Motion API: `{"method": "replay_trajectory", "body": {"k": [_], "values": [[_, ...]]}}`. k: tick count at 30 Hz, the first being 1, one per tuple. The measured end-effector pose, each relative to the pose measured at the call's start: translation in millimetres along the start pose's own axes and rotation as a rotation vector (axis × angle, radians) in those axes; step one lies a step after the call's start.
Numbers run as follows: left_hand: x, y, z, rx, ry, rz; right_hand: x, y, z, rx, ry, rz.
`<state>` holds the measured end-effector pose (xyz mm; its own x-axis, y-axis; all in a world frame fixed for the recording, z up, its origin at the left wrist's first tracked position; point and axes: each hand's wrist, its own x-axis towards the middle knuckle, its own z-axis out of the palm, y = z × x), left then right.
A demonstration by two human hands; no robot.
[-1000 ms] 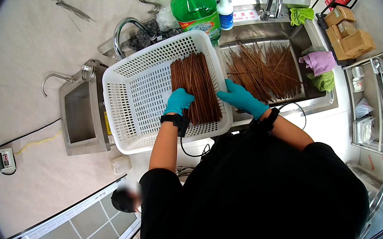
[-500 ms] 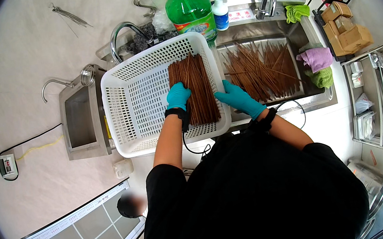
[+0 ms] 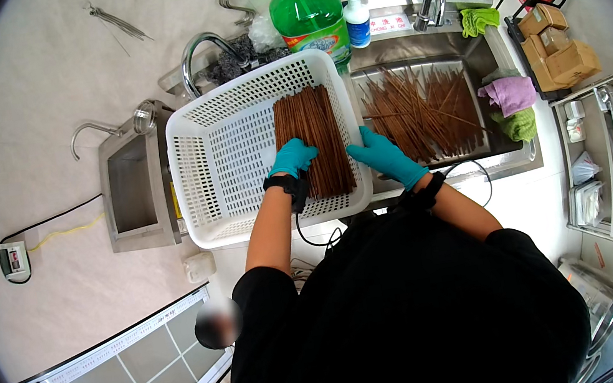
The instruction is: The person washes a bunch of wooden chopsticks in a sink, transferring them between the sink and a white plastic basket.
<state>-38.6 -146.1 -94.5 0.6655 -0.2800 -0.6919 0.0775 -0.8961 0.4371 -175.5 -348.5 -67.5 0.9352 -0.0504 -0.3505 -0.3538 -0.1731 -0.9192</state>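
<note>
A white perforated plastic basket [image 3: 234,143] rests over the left sink. Along its right side lies a dense bundle of brown chopsticks [image 3: 317,124], mostly lined up lengthwise. My left hand [image 3: 293,158], in a turquoise glove, is on the bundle's left side with its fingers bent over some chopsticks; its fingertips are partly hidden. At the basket's right rim, my right hand [image 3: 386,158], gloved alike, holds the edge between thumb and fingers. Loose chopsticks [image 3: 424,114] lie criss-crossed in the metal sink [image 3: 470,54] to the right.
Behind the basket stand a big green bottle [image 3: 308,17], a white pump bottle [image 3: 355,14] and a curved tap [image 3: 188,60]. Purple [image 3: 509,95] and green [image 3: 480,20] cloths hang on the right sink's edge. A metal shelf rack [image 3: 604,160] is at far right; another person [image 3: 217,323] is at lower left.
My left hand has shifted slightly toward me and right along the chopsticks, its fingers reaching further over them. My right hand stays at the basket rim. The whole view has shifted a little.
</note>
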Motion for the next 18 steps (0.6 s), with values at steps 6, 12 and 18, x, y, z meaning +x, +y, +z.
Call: {"method": "replay_trajectory", "body": {"k": [6, 12, 18], "values": [[4.5, -24.3, -11.8, 0.108, 0.467, 0.031, -1.5, -6.1, -1.1, 0.007, -0.012, 0.010], [17.3, -42.9, -10.8, -0.019, 0.287, -0.097, 0.8, -9.7, -1.3, -0.035, 0.023, -0.038], [24.0, -65.8, -14.6, -0.129, 0.210, -0.065, 8.2, -19.0, -2.0, -0.130, 0.026, -0.037]]}}
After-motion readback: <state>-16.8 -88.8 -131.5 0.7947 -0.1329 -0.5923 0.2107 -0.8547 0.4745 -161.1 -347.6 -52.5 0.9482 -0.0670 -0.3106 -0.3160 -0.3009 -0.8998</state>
